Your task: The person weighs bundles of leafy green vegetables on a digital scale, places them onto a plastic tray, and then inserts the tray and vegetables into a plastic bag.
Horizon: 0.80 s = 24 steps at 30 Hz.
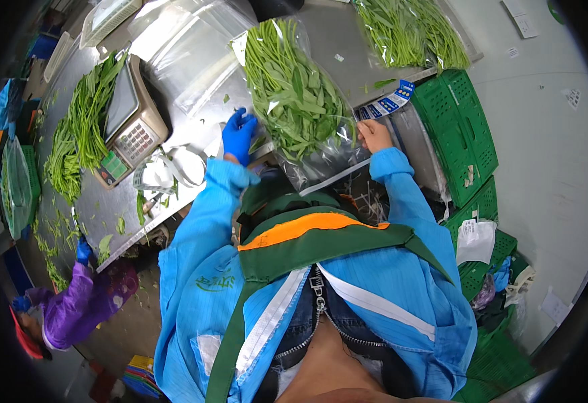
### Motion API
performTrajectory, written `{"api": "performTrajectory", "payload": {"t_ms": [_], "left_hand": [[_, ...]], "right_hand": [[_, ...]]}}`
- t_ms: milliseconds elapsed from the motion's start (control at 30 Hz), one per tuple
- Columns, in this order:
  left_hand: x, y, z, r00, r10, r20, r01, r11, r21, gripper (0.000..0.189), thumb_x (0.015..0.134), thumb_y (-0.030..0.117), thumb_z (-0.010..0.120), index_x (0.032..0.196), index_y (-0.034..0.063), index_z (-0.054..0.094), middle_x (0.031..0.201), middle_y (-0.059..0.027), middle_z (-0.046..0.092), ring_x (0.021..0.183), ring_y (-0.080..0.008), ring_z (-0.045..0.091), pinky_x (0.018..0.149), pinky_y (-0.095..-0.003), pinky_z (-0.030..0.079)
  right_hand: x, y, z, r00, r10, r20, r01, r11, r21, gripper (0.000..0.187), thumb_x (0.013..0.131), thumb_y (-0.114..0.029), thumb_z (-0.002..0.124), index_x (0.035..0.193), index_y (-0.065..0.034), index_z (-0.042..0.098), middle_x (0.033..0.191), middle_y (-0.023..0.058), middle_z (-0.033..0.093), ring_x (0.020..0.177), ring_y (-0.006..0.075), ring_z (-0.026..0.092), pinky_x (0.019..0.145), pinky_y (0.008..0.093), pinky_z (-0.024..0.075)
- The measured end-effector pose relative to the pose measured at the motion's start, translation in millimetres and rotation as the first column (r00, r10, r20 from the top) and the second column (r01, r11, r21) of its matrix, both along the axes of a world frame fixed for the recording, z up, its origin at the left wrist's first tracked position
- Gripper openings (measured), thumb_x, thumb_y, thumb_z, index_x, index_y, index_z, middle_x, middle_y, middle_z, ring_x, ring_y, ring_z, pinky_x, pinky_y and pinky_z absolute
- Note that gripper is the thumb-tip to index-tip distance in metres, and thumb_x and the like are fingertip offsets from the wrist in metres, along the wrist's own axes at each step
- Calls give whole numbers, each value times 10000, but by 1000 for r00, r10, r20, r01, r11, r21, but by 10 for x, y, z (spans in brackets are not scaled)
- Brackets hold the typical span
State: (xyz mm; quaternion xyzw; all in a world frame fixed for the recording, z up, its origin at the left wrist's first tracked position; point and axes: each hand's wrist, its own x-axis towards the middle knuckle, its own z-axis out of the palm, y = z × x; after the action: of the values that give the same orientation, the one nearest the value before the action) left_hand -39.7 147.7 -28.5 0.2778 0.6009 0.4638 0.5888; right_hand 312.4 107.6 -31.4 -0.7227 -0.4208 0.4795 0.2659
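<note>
A clear plastic bag of leafy green vegetables (299, 95) lies across the metal table's front edge, stems pointing away from me and its empty end overhanging. My left hand (239, 132), in a blue glove, is just left of the bag, fingers bent; whether it grips anything is not clear. My bare right hand (373, 136) pinches the bag's right edge near the lower end. Beside that hand lies a strip of blue and white printed labels (387, 105). Flat clear bags (193, 55) are spread at the table's far left of the filled one.
A scale (135, 136) stands left, with loose greens (90, 116) on and beside it. White tape loops (186, 166) lie nearer. More bagged greens (405, 35) lie back right. Green crates (457, 131) stand at right. A person in purple sleeves (75, 307) works at lower left.
</note>
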Motion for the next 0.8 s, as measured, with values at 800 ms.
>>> {"api": "performTrajectory", "payload": {"t_ms": [800], "left_hand": [[413, -1606, 277, 940, -170, 296, 240, 947, -216, 207, 898, 205, 520, 947, 53, 652, 816, -28, 638, 701, -113, 570, 656, -252, 471]], "right_hand": [[-699, -662, 115, 772, 559, 302, -563, 822, -83, 223, 820, -213, 575, 973, -60, 631, 911, 210, 630, 845, 379, 601, 741, 454, 474]]}}
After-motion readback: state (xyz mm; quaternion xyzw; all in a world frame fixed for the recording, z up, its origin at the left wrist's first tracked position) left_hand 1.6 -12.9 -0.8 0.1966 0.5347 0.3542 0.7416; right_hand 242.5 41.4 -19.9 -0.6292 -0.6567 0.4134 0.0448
